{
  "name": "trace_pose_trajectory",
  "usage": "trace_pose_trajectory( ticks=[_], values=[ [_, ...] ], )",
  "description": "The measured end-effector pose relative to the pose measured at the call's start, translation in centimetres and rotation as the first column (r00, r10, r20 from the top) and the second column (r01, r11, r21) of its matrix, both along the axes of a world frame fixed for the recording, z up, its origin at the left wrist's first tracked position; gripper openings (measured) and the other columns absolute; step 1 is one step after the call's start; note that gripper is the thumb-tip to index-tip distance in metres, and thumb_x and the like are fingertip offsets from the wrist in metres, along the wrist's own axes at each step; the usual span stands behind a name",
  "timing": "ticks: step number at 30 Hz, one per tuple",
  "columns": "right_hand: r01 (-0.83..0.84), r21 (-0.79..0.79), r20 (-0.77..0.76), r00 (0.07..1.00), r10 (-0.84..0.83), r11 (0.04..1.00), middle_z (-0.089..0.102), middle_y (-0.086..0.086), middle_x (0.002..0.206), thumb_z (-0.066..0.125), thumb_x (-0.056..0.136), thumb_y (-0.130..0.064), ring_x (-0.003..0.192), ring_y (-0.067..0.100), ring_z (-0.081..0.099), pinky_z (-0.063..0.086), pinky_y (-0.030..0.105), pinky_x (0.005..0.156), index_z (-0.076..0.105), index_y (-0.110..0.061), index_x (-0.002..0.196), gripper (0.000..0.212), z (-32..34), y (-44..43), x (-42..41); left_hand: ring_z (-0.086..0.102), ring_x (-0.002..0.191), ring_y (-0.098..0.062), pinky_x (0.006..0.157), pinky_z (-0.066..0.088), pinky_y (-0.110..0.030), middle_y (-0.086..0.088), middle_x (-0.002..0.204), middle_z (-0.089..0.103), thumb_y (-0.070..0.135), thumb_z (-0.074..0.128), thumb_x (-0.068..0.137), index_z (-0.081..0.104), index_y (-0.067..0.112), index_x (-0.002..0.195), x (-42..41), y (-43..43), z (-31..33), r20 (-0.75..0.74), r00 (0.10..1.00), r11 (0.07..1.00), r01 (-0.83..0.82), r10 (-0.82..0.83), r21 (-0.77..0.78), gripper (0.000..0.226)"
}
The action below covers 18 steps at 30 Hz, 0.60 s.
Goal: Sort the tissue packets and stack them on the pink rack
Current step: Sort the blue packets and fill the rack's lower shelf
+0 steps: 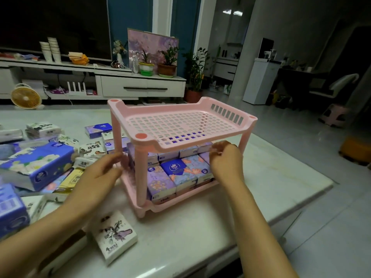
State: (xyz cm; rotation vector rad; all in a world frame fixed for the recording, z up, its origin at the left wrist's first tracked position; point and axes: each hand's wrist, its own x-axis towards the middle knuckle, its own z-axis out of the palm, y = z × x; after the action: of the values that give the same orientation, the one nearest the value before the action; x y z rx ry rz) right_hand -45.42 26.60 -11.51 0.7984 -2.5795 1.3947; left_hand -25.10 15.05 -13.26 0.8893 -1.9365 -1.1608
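Observation:
A pink two-tier rack (138, 155) stands on the white table (271, 177). Its lower shelf holds several purple and blue tissue packets (172, 173) stacked in layers; the top shelf (180, 123) is bare. My left hand (102, 175) is at the rack's left side with straight fingers reaching in by the front leg, holding nothing I can see. My right hand (226, 159) is at the right front of the lower shelf, fingers curled at the top packets; whether it pinches one is unclear. A white packet with a plant drawing (114, 235) lies in front of the rack.
Left of the rack lie several loose packets (92, 148), white, yellow and purple, plus large blue tissue packs (40, 163). The table's edge runs close on the right and front. A TV cabinet with plants stands behind, and a small fan (26, 97) sits on the floor.

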Motion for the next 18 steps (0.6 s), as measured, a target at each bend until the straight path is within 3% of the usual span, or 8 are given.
trace_pose_trajectory(
  ticks=[2, 5, 7, 9, 10, 12, 14, 18],
  values=[
    [-0.138, 0.02, 0.007, 0.99, 0.138, 0.99, 0.066, 0.012, 0.092, 0.051, 0.087, -0.006, 0.077, 0.02, 0.057, 0.042, 0.022, 0.068, 0.066, -0.003, 0.091, 0.016, 0.3, 2.3, 2.4, 0.054, 0.105, -0.01, 0.082, 0.038, -0.021, 0.006, 0.113, 0.057, 0.0, 0.048, 0.09, 0.06, 0.028, 0.105, 2.9, 0.3, 0.1, 0.011, 1.0, 1.0, 0.028, -0.028, 0.0, 0.034],
    [-0.407, 0.029, 0.276, 0.881, 0.384, 0.913, 0.065, 0.005, 0.066, 0.058, 0.089, -0.013, 0.051, 0.01, 0.055, 0.049, 0.028, 0.053, 0.067, -0.004, 0.078, 0.017, 1.5, 5.4, 7.7, 0.058, 0.088, 0.001, 0.073, 0.041, -0.019, 0.012, 0.102, 0.065, 0.003, 0.054, 0.088, 0.068, 0.039, 0.089, 8.6, 0.5, 0.0, 0.058, 0.996, 0.996, 0.07, -0.073, 0.05, 0.039],
    [-0.65, -0.032, 0.527, 0.635, 0.565, 0.76, 0.066, 0.005, 0.062, 0.069, 0.079, -0.03, 0.048, 0.01, 0.053, 0.044, 0.022, 0.047, 0.071, -0.008, 0.077, 0.021, 2.8, 6.7, 12.3, 0.062, 0.073, 0.002, 0.065, 0.044, -0.015, 0.012, 0.084, 0.071, 0.004, 0.059, 0.086, 0.073, 0.038, 0.078, 12.8, 0.4, 0.3, 0.018, 0.997, 0.995, 0.073, -0.074, 0.062, 0.037],
    [-0.808, -0.084, 0.674, 0.385, 0.63, 0.583, 0.068, 0.007, 0.066, 0.078, 0.061, -0.049, 0.053, 0.013, 0.056, 0.044, 0.02, 0.051, 0.073, -0.016, 0.079, 0.038, 3.9, 6.4, 15.9, 0.06, 0.06, -0.007, 0.057, 0.046, -0.019, 0.008, 0.075, 0.072, 0.025, 0.063, 0.074, 0.073, 0.033, 0.074, 16.7, 0.5, 1.1, -0.042, 0.998, 0.998, 0.04, -0.038, 0.044, 0.013],
    [-0.836, -0.078, 0.691, 0.347, 0.634, 0.543, 0.068, 0.007, 0.067, 0.078, 0.061, -0.051, 0.054, 0.013, 0.057, 0.044, 0.019, 0.052, 0.073, -0.018, 0.079, 0.038, 4.1, 5.7, 17.3, 0.061, 0.062, -0.012, 0.056, 0.045, -0.023, 0.006, 0.078, 0.072, 0.036, 0.058, 0.064, 0.072, 0.033, 0.075, 18.5, 0.3, 1.3, -0.047, 0.999, 1.0, 0.012, -0.012, 0.001, 0.018],
    [-0.815, -0.04, 0.641, 0.423, 0.641, 0.578, 0.068, 0.006, 0.065, 0.071, 0.072, -0.036, 0.053, 0.013, 0.056, 0.044, 0.021, 0.052, 0.072, -0.014, 0.079, 0.024, 4.4, 3.6, 19.6, 0.062, 0.066, -0.014, 0.054, 0.047, -0.023, 0.009, 0.082, 0.071, 0.039, 0.053, 0.059, 0.071, 0.033, 0.077, 21.8, -0.5, 1.3, -0.035, 0.999, 0.999, -0.035, 0.034, -0.041, 0.026],
    [-0.782, -0.037, 0.553, 0.502, 0.665, 0.622, 0.066, 0.006, 0.061, 0.063, 0.081, -0.016, 0.048, 0.012, 0.053, 0.043, 0.021, 0.047, 0.069, -0.009, 0.082, 0.009, 4.5, 0.7, 21.8, 0.062, 0.069, -0.009, 0.057, 0.051, -0.023, 0.011, 0.082, 0.071, 0.024, 0.051, 0.066, 0.07, 0.032, 0.078, 24.8, -1.8, 0.5, -0.016, 0.995, 0.995, -0.102, 0.102, -0.007, 0.024],
    [-0.777, 0.019, 0.429, 0.574, 0.697, 0.629, 0.062, -0.001, 0.06, 0.054, 0.089, -0.004, 0.045, 0.004, 0.049, 0.039, 0.016, 0.046, 0.067, -0.009, 0.086, 0.013, 4.6, -5.2, 26.2, 0.062, 0.071, -0.003, 0.063, 0.048, -0.01, 0.006, 0.075, 0.07, -0.013, 0.049, 0.081, 0.07, 0.02, 0.07, 29.3, -5.1, -1.3, -0.085, 0.936, 0.938, -0.335, 0.342, 0.087, 0.041]
  ],
)
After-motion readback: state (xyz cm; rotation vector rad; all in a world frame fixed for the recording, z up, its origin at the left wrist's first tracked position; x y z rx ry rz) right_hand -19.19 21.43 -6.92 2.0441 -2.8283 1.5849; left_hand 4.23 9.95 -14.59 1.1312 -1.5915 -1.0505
